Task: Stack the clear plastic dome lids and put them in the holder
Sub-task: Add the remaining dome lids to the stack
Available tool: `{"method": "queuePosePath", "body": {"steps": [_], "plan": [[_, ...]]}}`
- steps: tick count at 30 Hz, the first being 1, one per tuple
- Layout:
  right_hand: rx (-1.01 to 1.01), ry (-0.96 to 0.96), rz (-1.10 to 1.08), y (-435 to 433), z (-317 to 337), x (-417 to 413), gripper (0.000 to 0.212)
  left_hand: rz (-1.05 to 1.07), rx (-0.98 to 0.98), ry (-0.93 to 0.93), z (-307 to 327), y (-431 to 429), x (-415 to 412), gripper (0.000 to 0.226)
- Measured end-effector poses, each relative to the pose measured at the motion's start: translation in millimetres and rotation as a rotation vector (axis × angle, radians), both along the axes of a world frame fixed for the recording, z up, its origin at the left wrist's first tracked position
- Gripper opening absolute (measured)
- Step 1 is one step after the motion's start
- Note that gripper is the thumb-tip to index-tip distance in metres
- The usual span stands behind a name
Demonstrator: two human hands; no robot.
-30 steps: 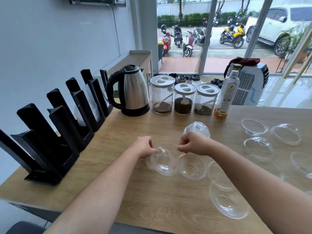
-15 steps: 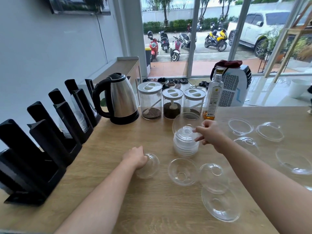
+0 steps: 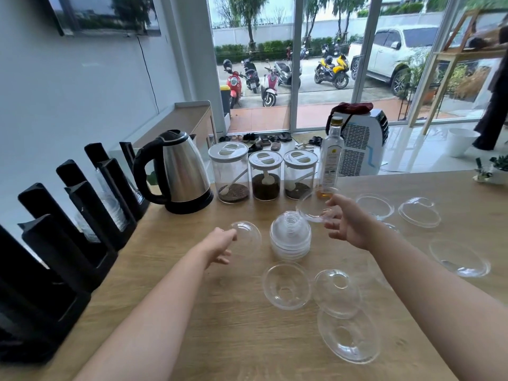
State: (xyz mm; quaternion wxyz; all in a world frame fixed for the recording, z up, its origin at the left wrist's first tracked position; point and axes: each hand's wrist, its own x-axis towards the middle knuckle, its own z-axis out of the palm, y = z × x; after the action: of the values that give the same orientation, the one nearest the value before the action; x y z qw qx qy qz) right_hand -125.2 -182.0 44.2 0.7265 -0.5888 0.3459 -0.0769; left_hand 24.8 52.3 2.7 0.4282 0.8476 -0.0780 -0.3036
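Lid pinched in right fingers, above-right of stack.

head cam only, 1 view | worn high, looks fwd + down over wooden counter | faces glass doors, street beyond | close to both forearms, wide-angle, edges prob warped | black holder along left edge | no 2nd view to overlap

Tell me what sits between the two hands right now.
In the head view, the stack of dome lids stands between the left hand and the right hand.
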Motion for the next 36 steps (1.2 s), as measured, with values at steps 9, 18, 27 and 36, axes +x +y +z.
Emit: {"method": "queuePosePath", "body": {"steps": [9,18,27,36], "plan": [[-0.443,-0.022,0.049,-6.2,7.3,-4.5,0.073,0.070,-0.256,0.056,21.3,-19.2,4.3,0.054],[-1.555,0.208,0.338,22.7,-4.6,10.2,0.090,0.157,-0.302,0.049,17.0,-27.8,9.1,0.055],[-1.796,0.209,0.538,35.5,-24.7,30.1,0.089,0.190,-0.298,0.052,10.2,-22.5,17.2,0.053],[-1.769,0.156,0.575,37.5,-38.4,26.4,0.067,0.194,-0.311,0.056,1.8,-19.4,22.0,0.067]]}}
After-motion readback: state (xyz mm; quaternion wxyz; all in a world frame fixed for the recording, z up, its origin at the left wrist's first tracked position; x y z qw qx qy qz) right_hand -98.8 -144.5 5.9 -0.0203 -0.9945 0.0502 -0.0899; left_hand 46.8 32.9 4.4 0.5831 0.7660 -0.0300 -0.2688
